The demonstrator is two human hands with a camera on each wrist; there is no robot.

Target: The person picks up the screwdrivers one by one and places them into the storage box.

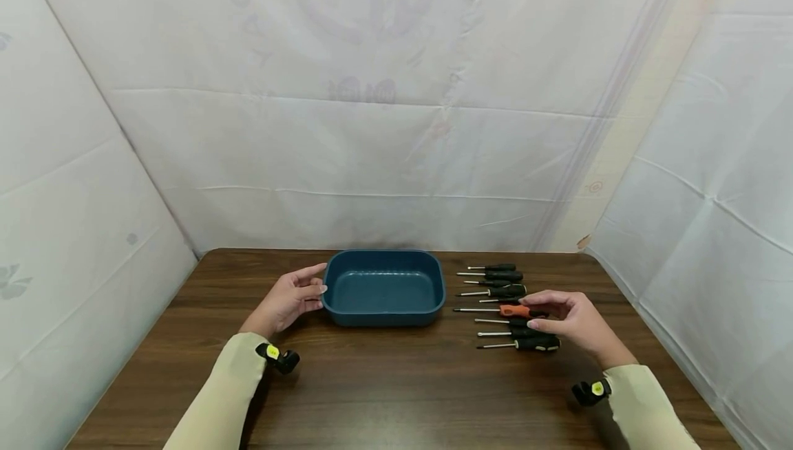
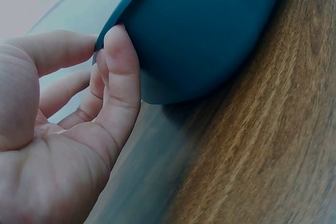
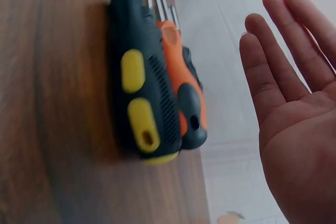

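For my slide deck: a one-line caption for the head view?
Left hand touches blue tray; right hand hovers over screwdrivers.

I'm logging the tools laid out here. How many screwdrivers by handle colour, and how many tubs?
Black-handled screwdrivers: 7
Orange-handled screwdriver: 1
Blue tub: 1
Total: 9 things, as far as the head view shows; the right hand may hide part of the row.

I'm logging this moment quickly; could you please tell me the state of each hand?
Left hand: open, fingers touching the blue tray's rim.
Right hand: open, holding nothing, over the screwdrivers.
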